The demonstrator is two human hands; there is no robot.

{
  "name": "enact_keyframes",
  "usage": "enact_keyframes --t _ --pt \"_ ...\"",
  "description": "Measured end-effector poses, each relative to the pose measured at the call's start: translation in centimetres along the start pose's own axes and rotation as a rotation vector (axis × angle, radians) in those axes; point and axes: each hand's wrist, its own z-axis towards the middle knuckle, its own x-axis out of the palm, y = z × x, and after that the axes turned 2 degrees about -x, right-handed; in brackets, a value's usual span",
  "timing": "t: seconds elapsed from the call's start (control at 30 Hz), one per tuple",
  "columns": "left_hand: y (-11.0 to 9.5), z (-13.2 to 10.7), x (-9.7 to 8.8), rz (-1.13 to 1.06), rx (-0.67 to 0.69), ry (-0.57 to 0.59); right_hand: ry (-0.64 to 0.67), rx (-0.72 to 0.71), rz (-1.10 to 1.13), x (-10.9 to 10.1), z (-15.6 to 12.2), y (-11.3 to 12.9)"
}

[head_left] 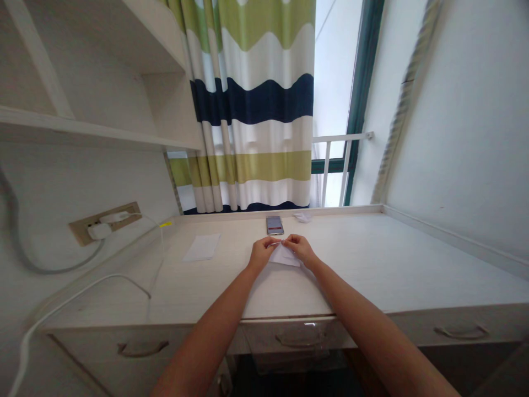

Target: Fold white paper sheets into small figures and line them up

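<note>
A folded sheet of white paper [284, 257] is held between my two hands, just above the middle of the desk. My left hand [263, 251] pinches its upper left edge with thumb and fingers. Opposite it, my right hand [301, 248] pinches the paper near its top point, the fingertips of both hands almost meeting. The lower edge of the paper spreads out toward me; its finer creases are too small to make out. Right beyond my hands lies a phone [275, 225] with its screen lit.
A flat stack or sheet of white paper [202, 247] lies to the left on the desk [372, 264]. Near the back edge is a small folded paper piece [302, 218]. White cables [119, 277] run from the wall socket [105, 222]. Shelves overhang the left; a striped curtain [268, 105] hangs behind.
</note>
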Motion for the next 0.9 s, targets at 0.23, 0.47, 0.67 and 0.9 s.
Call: enact_keyframes --t 0.23,0.47,0.67,0.9 --pt "-0.5 -0.24 0.08 -0.039 0.002 0.035 -0.013 0.021 0.04 0.05 -0.21 0.57" --pt "0.02 0.16 -0.18 -0.209 -0.195 0.036 0.071 -0.041 0.022 -0.18 -0.34 0.68" --pt "0.29 -0.03 -0.19 -0.146 -0.293 0.186 0.091 -0.05 -0.005 -0.09 -0.35 0.67" --pt "0.28 0.18 -0.72 0.033 -0.237 0.224 0.12 -0.018 -0.08 -0.16 -0.33 0.51"
